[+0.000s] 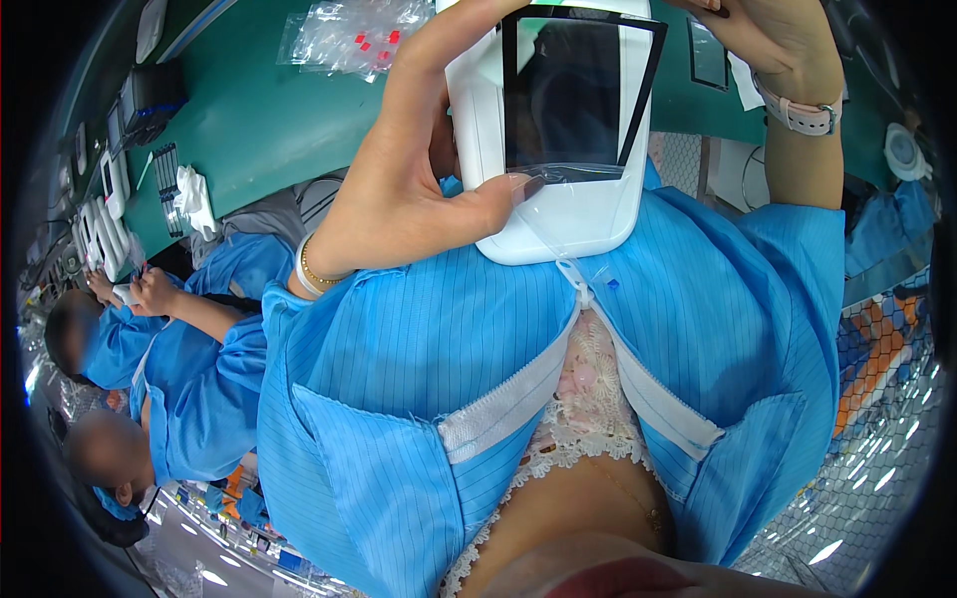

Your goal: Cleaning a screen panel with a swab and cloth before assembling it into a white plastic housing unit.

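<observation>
My left hand point(429, 159) is closed around the left side of a white handheld device point(558, 234) with rounded corners, held upright before my chest. A black-framed clear panel point(641, 110) lies over its dark screen area, slightly askew and reaching the device's right edge. The left thumb presses at the panel's lower edge, where a thin clear film point(573, 171) shows. At the top edge of the view, right of the device, is my right hand point(758, 35). Its fingers look curled together but are mostly cut off, so what they hold is hidden.
Clear plastic bags with red marks point(354, 40) lie on the green table point(259, 110). Another black-framed panel point(709, 55) lies beyond the device, near my right wrist. To the left are black strips point(167, 189), crumpled white wrapping point(194, 199), white housings point(100, 234) and two co-workers in blue.
</observation>
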Available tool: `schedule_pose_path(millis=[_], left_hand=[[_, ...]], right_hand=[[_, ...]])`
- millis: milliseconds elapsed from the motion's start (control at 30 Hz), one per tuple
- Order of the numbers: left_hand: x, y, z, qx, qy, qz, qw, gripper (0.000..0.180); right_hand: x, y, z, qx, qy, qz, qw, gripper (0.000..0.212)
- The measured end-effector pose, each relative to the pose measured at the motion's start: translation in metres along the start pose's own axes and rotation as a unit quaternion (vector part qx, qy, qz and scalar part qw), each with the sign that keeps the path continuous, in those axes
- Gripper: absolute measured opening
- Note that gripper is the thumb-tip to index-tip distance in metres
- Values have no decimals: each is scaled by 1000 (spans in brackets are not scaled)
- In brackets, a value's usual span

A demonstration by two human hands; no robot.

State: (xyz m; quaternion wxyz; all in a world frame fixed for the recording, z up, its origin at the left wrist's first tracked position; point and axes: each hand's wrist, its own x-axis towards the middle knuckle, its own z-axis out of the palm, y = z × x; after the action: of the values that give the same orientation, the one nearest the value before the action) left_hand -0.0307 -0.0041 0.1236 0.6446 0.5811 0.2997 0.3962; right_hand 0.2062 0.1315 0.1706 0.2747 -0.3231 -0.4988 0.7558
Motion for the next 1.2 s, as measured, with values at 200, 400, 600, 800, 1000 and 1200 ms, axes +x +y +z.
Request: schedule_pose_path(millis=[200, 400, 600, 800, 1000, 1200], left_hand=[[2, -7, -1, -3, -10, 39, 999, 98], [3, -2, 3, -7, 9, -3, 1000, 97], [4, -2, 5, 2, 11, 4, 1000, 97], [6, 0, 9, 11, -2, 23, 1000, 97], [5, -4, 12, -26, 3, 28, 999, 97], [9, 5, 16, -16, 25, -3, 1000, 97]], right_hand=[[-3, -1, 1, -56, 13, -25, 998, 19], [-9, -3, 0, -66, 19, 8, 998, 18], [-10, -1, -7, 30, -7, -4, 1000, 19], [-16, -3, -7, -28, 6, 6, 1000, 19], [-18, -2, -9, 5, -6, 0, 1000, 19], [-19, -3, -16, 41, -24, -9, 999, 19]])
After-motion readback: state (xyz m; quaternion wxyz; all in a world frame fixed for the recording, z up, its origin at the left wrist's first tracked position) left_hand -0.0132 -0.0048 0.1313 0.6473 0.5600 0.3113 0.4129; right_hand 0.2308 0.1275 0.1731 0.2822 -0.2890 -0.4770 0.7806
